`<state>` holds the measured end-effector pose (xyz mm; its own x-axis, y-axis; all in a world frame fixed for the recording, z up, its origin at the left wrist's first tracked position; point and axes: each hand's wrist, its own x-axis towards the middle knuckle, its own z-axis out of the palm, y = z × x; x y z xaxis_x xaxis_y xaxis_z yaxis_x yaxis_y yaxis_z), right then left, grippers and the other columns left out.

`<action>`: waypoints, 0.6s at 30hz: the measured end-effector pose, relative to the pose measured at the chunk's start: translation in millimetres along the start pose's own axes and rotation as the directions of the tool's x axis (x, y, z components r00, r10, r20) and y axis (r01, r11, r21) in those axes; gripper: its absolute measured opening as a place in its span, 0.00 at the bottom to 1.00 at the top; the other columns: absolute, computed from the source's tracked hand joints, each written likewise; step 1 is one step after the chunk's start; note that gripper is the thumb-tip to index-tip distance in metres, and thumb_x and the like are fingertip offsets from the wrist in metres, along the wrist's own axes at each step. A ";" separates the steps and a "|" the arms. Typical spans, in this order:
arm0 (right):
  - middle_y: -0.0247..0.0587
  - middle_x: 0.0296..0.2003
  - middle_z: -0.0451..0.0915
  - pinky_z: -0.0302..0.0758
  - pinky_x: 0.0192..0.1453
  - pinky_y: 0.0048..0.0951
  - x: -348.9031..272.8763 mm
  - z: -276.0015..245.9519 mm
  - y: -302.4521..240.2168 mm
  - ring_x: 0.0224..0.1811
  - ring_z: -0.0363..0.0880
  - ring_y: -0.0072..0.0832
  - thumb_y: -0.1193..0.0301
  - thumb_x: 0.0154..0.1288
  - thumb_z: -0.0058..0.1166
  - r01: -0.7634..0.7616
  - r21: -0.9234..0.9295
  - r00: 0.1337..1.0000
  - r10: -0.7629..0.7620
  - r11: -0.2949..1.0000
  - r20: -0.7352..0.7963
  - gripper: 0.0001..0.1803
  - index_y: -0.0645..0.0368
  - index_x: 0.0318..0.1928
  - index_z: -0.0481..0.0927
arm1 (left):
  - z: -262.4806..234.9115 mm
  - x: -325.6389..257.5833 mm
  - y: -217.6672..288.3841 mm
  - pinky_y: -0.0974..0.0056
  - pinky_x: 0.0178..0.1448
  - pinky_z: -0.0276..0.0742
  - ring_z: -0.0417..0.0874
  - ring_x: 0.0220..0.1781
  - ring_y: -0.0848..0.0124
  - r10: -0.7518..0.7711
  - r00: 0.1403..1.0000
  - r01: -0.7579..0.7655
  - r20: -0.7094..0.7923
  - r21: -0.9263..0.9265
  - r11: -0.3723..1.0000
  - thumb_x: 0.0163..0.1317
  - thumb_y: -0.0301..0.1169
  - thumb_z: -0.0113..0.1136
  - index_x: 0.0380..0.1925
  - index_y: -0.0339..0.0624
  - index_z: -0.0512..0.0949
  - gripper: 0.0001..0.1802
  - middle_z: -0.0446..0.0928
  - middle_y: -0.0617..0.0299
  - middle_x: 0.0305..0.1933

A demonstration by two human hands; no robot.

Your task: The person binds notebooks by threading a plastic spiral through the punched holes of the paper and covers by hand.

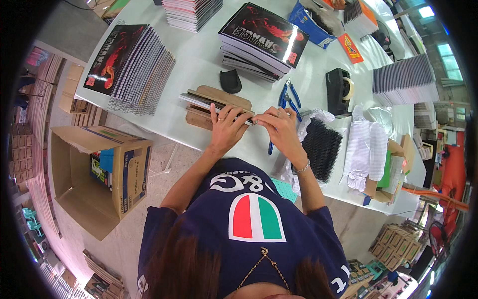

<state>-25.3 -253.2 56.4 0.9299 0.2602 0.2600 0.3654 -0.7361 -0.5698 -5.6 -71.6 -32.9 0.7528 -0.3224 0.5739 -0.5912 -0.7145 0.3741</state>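
Head view, contents of a white table as seen from beside the person at work.

Item: thin stack of sheets bound with a silver wire spiral, lying on a flat brown wooden jig board at the near edge of the table. Left hand pressed flat on the stack's right end, fingers spread over the spiral, grip loose and closed on nothing. Right hand just beside it, fingertips pinched shut on the end of the wire spiral.

Item: blue-handled pliers, lying on the table just beyond the right hand, untouched.

Item: black tape dispenser, right of the pliers.

Item: heap of black plastic binding combs in clear wrapping, right of the right forearm.

Item: small black curved pad, behind the board.

Item: tall stack of dark-covered spiral notebooks, far side; a second, fanned stack at left.

Item: open brown cardboard carton on the floor, left of the person.
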 end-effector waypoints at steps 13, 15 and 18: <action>0.36 0.31 0.78 0.59 0.56 0.40 -13.9 22.5 -1.5 0.36 0.74 0.33 0.70 0.67 0.54 -0.173 0.031 0.981 0.175 0.984 -0.078 0.08 0.56 0.44 0.79 | -18.1 33.1 5.0 0.45 0.67 0.53 0.71 0.49 0.69 0.004 0.995 -0.007 0.099 0.033 0.999 0.56 0.40 0.64 0.42 0.58 0.78 0.13 0.73 0.71 0.40; 0.39 0.30 0.78 0.59 0.56 0.40 -14.7 23.2 -1.2 0.35 0.74 0.34 0.70 0.67 0.53 -0.136 -0.004 0.981 0.134 0.991 -0.137 0.09 0.57 0.45 0.79 | -21.2 33.3 -0.1 0.46 0.65 0.53 0.72 0.48 0.69 0.106 0.980 -0.104 0.166 -0.022 0.994 0.58 0.39 0.62 0.43 0.59 0.78 0.13 0.73 0.72 0.40; 0.42 0.27 0.77 0.65 0.51 0.36 -11.0 8.1 3.9 0.31 0.75 0.38 0.65 0.70 0.50 -0.285 0.146 0.939 0.244 0.947 0.244 0.12 0.61 0.43 0.79 | -33.9 33.7 -16.2 0.46 0.65 0.52 0.73 0.49 0.69 0.246 0.942 -0.216 0.227 -0.148 0.965 0.59 0.37 0.62 0.45 0.60 0.77 0.13 0.74 0.73 0.41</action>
<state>-33.8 -253.9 45.0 0.9725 0.2167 -0.0852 0.0877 -0.6800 -0.7279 19.6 -49.9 5.1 0.6298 -0.6202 0.4676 -0.7760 -0.5280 0.3449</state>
